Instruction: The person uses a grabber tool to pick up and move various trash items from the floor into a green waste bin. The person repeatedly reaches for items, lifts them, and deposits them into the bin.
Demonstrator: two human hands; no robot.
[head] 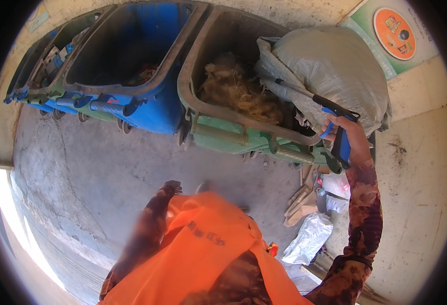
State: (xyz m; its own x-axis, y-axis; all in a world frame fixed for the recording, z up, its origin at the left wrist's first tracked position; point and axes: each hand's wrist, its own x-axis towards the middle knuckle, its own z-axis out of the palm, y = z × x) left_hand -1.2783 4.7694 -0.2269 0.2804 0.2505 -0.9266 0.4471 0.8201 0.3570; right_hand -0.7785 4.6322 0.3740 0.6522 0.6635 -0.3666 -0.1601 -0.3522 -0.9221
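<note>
My right hand [347, 131] is wrapped around the blue and black handle of a litter picker [343, 143]. The picker's shaft slants up and left across a large, stuffed grey woven sack [330, 65]. This sack rests over the right side of an open green wheeled bin [223, 133], which holds brownish loose waste [242, 91]. Low at my left side, near the orange vest [208, 236], is my left hand [174, 185]. It is small and dark in the picture, so its fingers are hard to make out.
Left of the green bin stands an open blue wheeled bin [139, 106] with a little rubbish inside. Further bins line the wall, one with mixed litter [54, 61]. Flattened cardboard [301, 204], a silvery bag [309, 238] and a white plastic bag [337, 185] lie along the right wall [410, 183].
</note>
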